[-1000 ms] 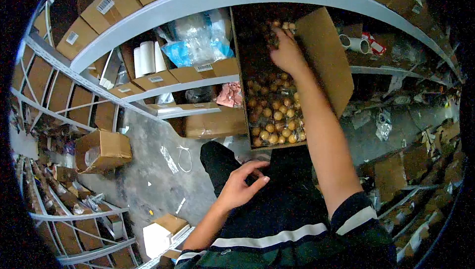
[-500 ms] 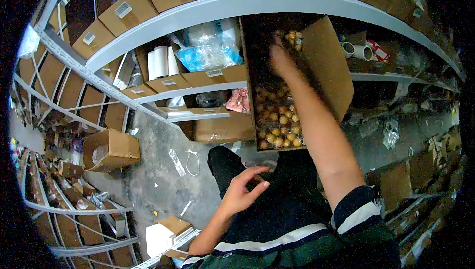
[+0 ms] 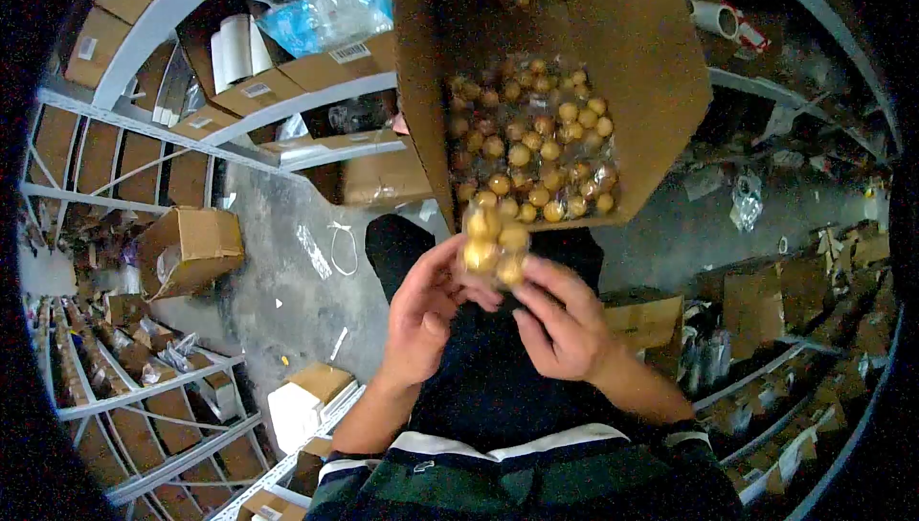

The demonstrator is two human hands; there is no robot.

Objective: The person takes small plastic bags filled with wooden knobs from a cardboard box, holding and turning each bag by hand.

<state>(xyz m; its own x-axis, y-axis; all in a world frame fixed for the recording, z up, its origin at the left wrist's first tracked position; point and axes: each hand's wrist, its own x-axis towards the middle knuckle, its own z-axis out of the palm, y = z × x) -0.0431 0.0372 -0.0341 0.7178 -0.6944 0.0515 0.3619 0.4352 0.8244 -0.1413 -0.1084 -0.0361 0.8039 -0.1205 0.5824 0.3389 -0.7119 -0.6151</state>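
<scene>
At the middle of the frame, a packet (image 3: 495, 245) of at least 4 balls hangs by the near edge of the box (image 3: 661, 100), probably so 2 hands can meet at it. The right hand (image 3: 571, 328), palm inward, seems to pinch its lower right; blur hides the exact grip. The left hand (image 3: 421, 318) is cupped, fingers loosely parted; contact is unclear. Both wrists angle inward.
</scene>
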